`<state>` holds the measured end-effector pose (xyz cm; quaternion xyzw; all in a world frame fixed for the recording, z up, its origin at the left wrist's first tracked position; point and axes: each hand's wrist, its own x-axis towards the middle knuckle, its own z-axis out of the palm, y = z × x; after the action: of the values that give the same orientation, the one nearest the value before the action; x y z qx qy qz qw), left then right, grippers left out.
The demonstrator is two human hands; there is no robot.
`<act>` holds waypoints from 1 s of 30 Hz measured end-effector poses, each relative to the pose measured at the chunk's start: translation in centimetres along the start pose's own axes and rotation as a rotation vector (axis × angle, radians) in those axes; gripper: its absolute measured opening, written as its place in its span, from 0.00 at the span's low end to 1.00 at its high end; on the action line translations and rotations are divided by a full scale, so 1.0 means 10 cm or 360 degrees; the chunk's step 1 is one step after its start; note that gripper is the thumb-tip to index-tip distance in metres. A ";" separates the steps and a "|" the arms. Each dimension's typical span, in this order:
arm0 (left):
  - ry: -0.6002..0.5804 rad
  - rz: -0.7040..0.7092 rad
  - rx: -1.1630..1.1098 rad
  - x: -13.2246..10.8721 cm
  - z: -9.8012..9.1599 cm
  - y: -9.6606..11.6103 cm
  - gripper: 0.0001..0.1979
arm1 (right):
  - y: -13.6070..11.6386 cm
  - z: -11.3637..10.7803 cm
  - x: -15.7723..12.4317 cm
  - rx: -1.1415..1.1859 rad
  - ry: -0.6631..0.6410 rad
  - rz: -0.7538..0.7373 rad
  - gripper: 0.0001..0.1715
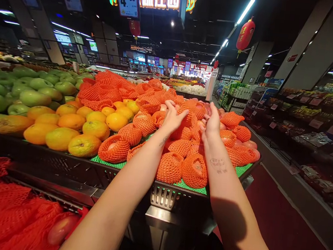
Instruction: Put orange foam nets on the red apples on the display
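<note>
Netted fruit (181, 147) lies heaped at the near corner of a black tray (162, 195), each piece in an orange-red foam sleeve; green matting (243, 169) shows beneath the front and right edges. Two bare hands, seen here from the worker's side, reach over the heap. The left hand (171, 119) stands at the heap's middle, its grip spread, the thumb well apart from the bent fingers. The right hand (212, 125) is held a little apart from it, palm turned inward, its grip loosely curled and not closed. Sleeved pieces show between the hands; whether any fingertip touches one cannot be told. Loose nets (105, 89) form a mound behind and to the left. Oranges (71, 122) lie left of the netted fruit, with green apples (36, 98) farther left. At lower left, red netting (2, 211) lies beside a smooth red fruit (62, 229). Stocked shelves (310, 127) line the right side; a red lantern (245, 35) hangs above.
</note>
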<state>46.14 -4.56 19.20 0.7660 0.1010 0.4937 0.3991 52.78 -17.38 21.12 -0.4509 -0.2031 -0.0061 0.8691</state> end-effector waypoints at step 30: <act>-0.0227 0.0887 0.0956 -0.76 -0.53 1.56 0.15 | -0.12 0.02 -0.11 -0.0558 0.0036 -0.0282 0.23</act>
<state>34.27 -16.33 26.20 0.8787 0.0013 0.4771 0.0149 51.48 -18.15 21.77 -0.5756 -0.2281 -0.1229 0.7756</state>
